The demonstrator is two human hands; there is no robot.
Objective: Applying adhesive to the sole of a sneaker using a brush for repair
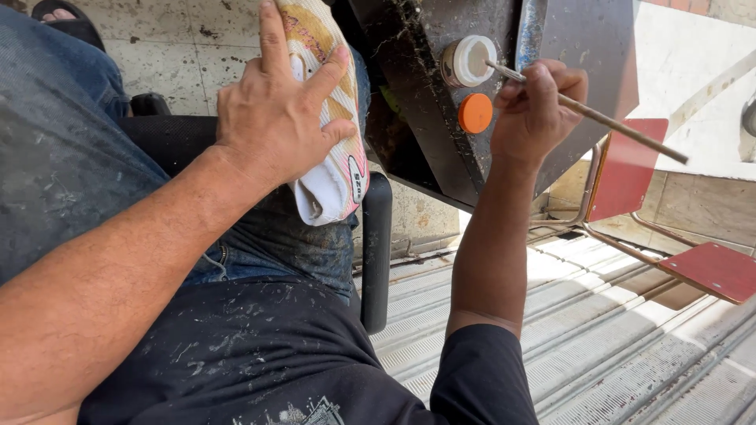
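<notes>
The right hand (538, 102) is closed around a thin brush (587, 112), its tip dipped into a small white jar (468, 60) that sits on a dark metal panel (417, 118). An orange cap (476, 113) lies on the panel just below the jar. The left hand (272, 110) lies open, fingers spread, flat on a folded cloth (335, 169) draped over the person's jeans (55, 149). 2 red chair parts (713, 270) stand on the ribbed floor (598, 346) to the right.
</notes>
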